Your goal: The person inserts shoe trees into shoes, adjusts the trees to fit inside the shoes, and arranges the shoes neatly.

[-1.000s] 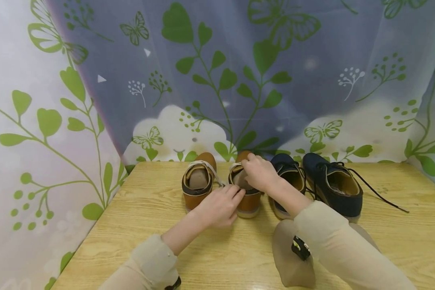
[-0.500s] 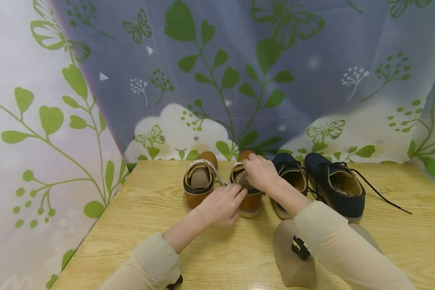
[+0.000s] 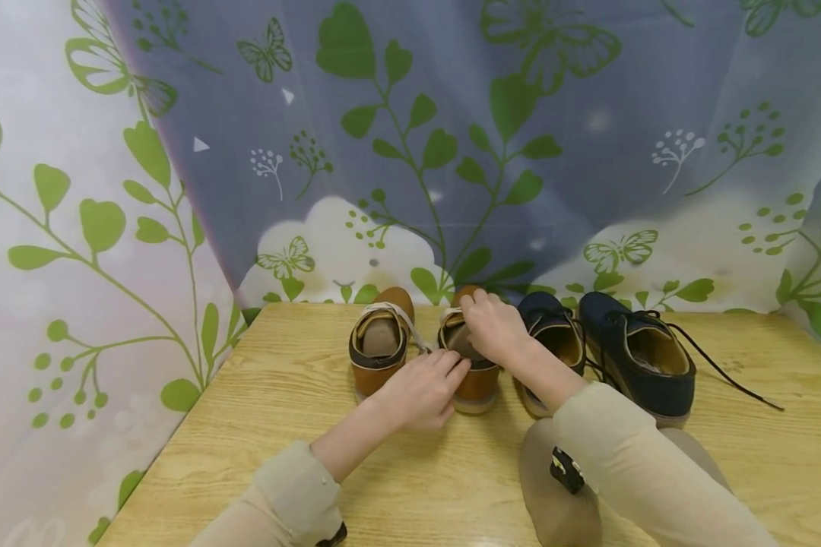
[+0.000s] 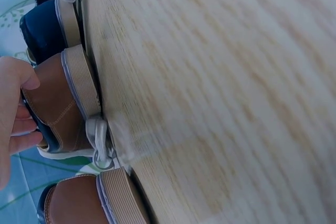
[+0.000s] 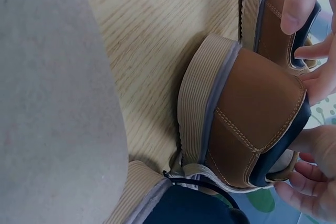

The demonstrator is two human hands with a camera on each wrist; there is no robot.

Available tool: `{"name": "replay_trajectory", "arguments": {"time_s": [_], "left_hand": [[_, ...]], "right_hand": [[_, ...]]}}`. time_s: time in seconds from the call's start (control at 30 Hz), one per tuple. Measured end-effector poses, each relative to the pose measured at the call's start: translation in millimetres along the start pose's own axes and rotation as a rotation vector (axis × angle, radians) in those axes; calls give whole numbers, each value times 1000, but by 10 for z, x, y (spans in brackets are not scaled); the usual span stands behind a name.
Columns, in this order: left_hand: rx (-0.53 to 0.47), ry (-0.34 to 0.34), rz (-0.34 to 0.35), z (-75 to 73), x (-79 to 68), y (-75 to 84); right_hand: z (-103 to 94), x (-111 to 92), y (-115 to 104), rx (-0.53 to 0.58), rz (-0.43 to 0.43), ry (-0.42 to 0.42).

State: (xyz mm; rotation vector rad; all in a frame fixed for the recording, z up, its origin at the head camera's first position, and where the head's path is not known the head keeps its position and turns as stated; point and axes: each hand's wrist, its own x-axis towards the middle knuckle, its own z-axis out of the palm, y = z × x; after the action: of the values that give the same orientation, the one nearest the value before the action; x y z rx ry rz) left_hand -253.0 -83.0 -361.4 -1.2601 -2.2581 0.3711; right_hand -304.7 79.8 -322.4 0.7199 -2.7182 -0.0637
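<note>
A brown leather shoe [image 3: 477, 391] with a dark padded collar stands toe to the backdrop. My left hand [image 3: 420, 387] holds its heel, thumb on the outer leather and fingers at the collar in the left wrist view. My right hand [image 3: 496, 327] grips the opposite side of the opening; in the right wrist view its thumb [image 5: 310, 140] reaches in over the collar. The matching brown shoe [image 3: 376, 376] stands to the left, untouched. A pale shoelace [image 3: 413, 330] trails from it toward my left fingers. The gripped shoe's toe is partly hidden behind my right hand.
Two navy shoes [image 3: 632, 365] with dark laces stand to the right, one partly behind my right forearm; a loose lace [image 3: 732, 376] stretches right. A taupe rounded piece [image 3: 557, 494] lies under that forearm on the wooden table [image 3: 280, 380]. A patterned cloth backdrop [image 3: 410, 152] hangs behind.
Both hands keep their hold on the brown shoe with hardly any movement. The head view has shifted slightly, so the scene sits a little farther right.
</note>
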Motion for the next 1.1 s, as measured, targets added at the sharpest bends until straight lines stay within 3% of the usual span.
{"name": "replay_trajectory", "arguments": {"time_s": [0.43, 1.1], "left_hand": [[4, 1, -5, -1, 17, 2], [-10, 2, -15, 9, 13, 19]], "right_hand": [[16, 23, 53, -29, 64, -58], [69, 58, 19, -35, 68, -60]]}}
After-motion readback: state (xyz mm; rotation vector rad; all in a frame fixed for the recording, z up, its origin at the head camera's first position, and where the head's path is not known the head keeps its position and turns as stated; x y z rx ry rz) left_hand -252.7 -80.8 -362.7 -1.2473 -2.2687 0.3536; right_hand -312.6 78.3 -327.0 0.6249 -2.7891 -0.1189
